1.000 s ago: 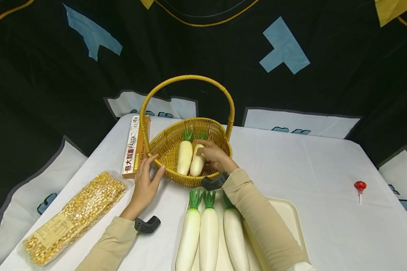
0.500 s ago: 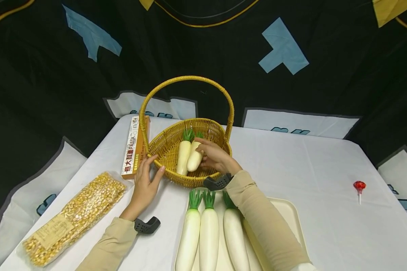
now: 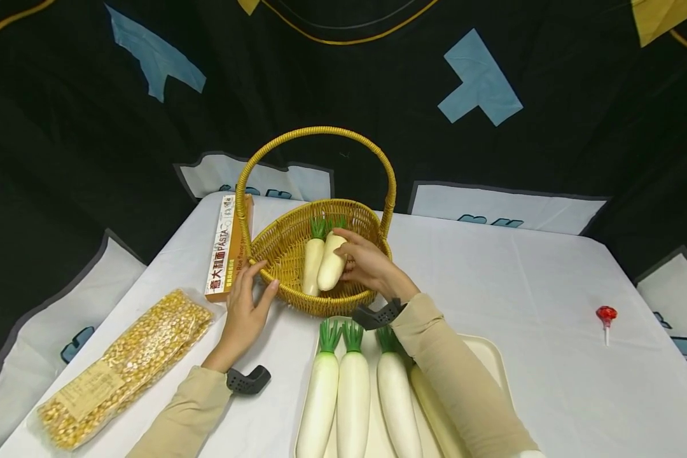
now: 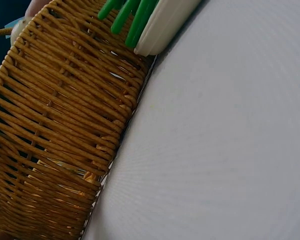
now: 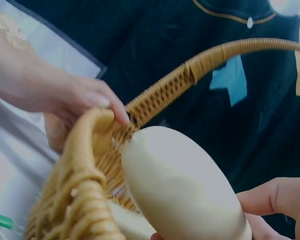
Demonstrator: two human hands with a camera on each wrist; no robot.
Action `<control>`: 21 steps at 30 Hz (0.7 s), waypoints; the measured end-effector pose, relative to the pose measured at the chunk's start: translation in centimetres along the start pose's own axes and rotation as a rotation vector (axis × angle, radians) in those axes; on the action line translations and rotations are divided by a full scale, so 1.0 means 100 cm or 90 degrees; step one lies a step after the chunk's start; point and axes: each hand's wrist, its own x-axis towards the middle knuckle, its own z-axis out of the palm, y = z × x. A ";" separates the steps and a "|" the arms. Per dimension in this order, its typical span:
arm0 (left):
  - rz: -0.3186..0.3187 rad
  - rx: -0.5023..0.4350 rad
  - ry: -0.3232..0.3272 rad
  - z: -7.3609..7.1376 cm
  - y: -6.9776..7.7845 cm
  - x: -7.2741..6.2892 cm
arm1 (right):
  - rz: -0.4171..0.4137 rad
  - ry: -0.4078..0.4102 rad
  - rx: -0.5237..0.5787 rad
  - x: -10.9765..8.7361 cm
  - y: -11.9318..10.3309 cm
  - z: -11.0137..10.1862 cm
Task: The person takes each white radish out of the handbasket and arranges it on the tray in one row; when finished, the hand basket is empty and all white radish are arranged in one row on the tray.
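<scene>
My right hand [image 3: 372,264] grips a white radish [image 3: 333,257] inside the wicker basket [image 3: 286,238]. Its rounded lower end points at the camera in the right wrist view, where fingers [image 5: 262,197] press on its side. A second white radish [image 3: 313,264] lies beside it in the basket. At the basket's left front, my left hand [image 3: 246,318] holds the rim, with thumb and fingertips on the wicker. The left wrist view shows mostly the woven side [image 4: 65,110]; that hand is largely out of sight there.
A cream tray [image 3: 500,366] with several radishes [image 3: 353,401] stands in front of the basket, partly under the right forearm. A pasta box [image 3: 223,248] and a bag of corn kernels [image 3: 131,362] lie at left. A red lollipop [image 3: 608,314] lies far right.
My right hand has raised the held radish off the basket bottom and tilted it, drawing back slightly to the right. The other radish has shifted a little. My left hand stays at the rim.
</scene>
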 end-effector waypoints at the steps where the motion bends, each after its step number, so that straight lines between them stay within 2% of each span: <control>1: 0.000 0.000 0.001 0.000 0.000 0.000 | -0.002 -0.003 0.003 -0.003 0.000 0.001; 7: 0.004 -0.003 0.001 -0.001 -0.001 0.000 | -0.031 -0.047 0.003 -0.029 -0.001 -0.004; 14: 0.008 -0.003 0.002 -0.003 -0.001 0.001 | -0.116 -0.116 -0.093 -0.071 -0.001 -0.021; 21: 0.002 -0.004 -0.005 -0.002 -0.002 0.001 | -0.105 -0.108 -0.199 -0.134 0.003 -0.055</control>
